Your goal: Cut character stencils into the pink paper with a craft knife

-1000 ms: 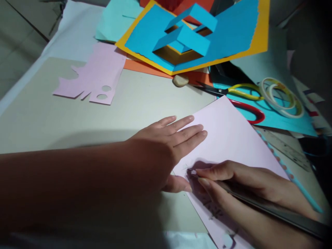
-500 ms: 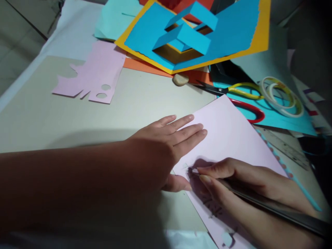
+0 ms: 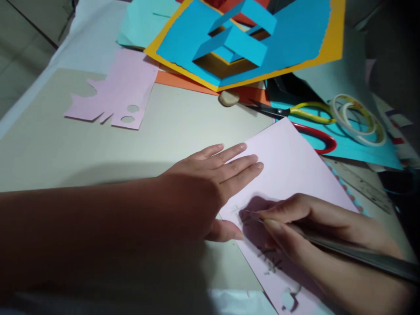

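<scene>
A pink sheet [image 3: 278, 162] with small cut-outs and faint marks lies slanted on the pale board. Flat on its left edge rests my left hand [image 3: 210, 183], fingers spread, thumb over the sheet's side. My right hand [image 3: 305, 223] pinches a slim dark pen-like tool [image 3: 348, 249] with a thin tip. That tip is over the sheet, just right of my left thumb; whether it touches the paper I cannot tell. Below the right hand's shadow are cut-out shapes [image 3: 272, 262] in the sheet.
A blue and yellow pop-up card [image 3: 295, 39] stands open at the back. Before it lie a stone [image 3: 229, 98], scissors [image 3: 311, 113] and tape rolls [image 3: 357, 120]. A cut pink piece [image 3: 114, 92] is at the left, a ruler [image 3: 361, 183] at the right.
My right hand has moved slightly up and to the right with the tool, its tip farther from the faint marks. My left hand stays in place.
</scene>
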The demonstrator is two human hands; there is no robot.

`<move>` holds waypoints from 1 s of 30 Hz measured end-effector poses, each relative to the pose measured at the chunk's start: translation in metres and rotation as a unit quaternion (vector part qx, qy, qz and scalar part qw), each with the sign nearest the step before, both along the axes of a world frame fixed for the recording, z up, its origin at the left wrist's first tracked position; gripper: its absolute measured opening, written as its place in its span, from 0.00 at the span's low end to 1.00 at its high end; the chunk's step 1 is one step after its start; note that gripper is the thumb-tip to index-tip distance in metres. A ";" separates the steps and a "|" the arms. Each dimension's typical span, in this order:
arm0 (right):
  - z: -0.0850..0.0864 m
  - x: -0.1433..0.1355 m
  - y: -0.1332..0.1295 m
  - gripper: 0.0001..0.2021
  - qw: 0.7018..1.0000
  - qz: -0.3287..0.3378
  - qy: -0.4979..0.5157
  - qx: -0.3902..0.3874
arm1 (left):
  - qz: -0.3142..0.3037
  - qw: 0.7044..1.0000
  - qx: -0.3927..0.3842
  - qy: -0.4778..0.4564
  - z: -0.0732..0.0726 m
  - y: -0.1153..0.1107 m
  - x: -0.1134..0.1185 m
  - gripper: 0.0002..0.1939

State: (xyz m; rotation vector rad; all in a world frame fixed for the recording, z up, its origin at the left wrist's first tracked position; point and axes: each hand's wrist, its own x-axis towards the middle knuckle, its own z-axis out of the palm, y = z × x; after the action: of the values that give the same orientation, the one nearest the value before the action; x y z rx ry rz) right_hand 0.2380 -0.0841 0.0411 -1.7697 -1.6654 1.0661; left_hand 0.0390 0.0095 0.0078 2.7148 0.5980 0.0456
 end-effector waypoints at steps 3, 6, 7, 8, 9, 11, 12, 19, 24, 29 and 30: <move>-0.001 -0.007 -0.004 0.04 0.996 -0.043 0.077 0.017 | 0.010 1.000 -0.013 0.019 -0.002 0.001 0.005 0.61; -0.003 -0.014 -0.004 0.05 0.992 -0.025 0.120 0.039 | 0.016 0.999 -0.022 0.036 -0.003 0.002 0.009 0.60; -0.004 -0.015 -0.003 0.06 0.992 -0.017 0.120 0.042 | 0.016 0.999 -0.023 0.039 -0.003 0.002 0.010 0.60; -0.003 -0.015 -0.001 0.07 0.992 -0.009 0.113 0.046 | 0.016 0.999 -0.022 0.041 -0.002 0.001 0.010 0.60; -0.003 -0.015 0.001 0.07 0.994 0.001 0.101 0.047 | 0.016 0.999 -0.021 0.039 -0.002 0.001 0.010 0.60; -0.001 -0.013 0.005 0.06 0.996 0.033 0.068 0.048 | 0.016 0.999 -0.014 0.025 -0.003 0.000 0.009 0.59; 0.000 -0.012 0.007 0.05 0.996 0.051 0.052 0.049 | 0.017 1.000 -0.009 0.015 -0.004 0.000 0.008 0.58; -0.006 -0.007 0.004 0.06 0.992 0.090 0.037 0.078 | 0.023 0.998 0.035 -0.044 -0.018 -0.005 0.005 0.58; -0.009 -0.002 0.003 0.09 0.989 0.112 0.041 0.086 | 0.034 0.989 0.091 -0.108 -0.028 -0.009 0.002 0.54; -0.010 -0.002 0.005 0.12 0.989 0.112 0.052 0.086 | 0.040 0.983 0.110 -0.139 -0.030 -0.011 0.001 0.51; -0.010 -0.003 0.005 0.12 0.988 0.111 0.060 0.084 | 0.039 0.982 0.111 -0.144 -0.030 -0.011 0.001 0.50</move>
State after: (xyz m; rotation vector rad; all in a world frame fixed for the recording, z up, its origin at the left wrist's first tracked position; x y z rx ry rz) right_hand 0.2353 -0.0793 0.0315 -1.4115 -1.8508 1.0683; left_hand 0.0404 -0.0013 -0.0220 2.8187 0.6441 0.5470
